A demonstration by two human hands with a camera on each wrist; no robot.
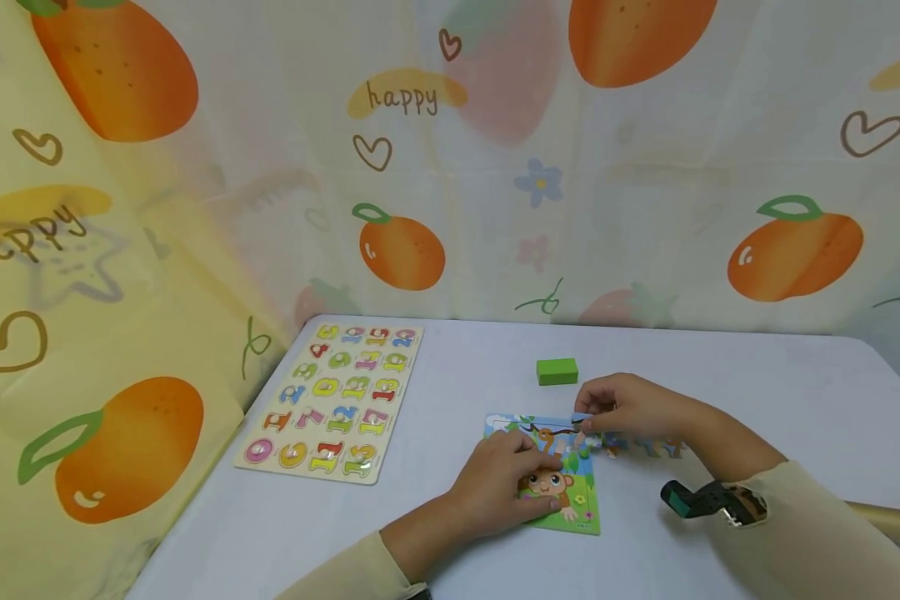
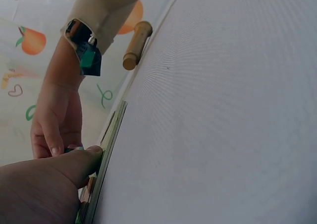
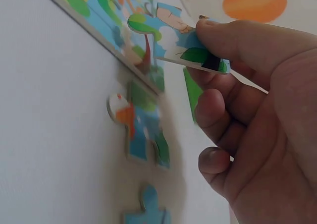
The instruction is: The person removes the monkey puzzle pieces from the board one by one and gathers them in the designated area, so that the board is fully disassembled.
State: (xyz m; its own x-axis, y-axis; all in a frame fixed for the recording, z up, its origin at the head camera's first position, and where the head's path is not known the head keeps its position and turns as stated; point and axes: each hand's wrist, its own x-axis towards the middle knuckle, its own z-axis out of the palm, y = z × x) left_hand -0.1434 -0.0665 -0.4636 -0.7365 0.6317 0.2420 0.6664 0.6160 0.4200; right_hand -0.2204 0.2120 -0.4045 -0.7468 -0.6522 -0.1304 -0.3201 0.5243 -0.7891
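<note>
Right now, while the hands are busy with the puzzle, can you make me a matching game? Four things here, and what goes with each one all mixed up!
Things:
1. block
2. number board
3. left hand
4. right hand

Clues:
A. pinches a piece
B. plain green
C. rests on the puzzle
D. lies left of both hands in the head view

Right pairs: 1-B, 2-D, 3-C, 4-A
</note>
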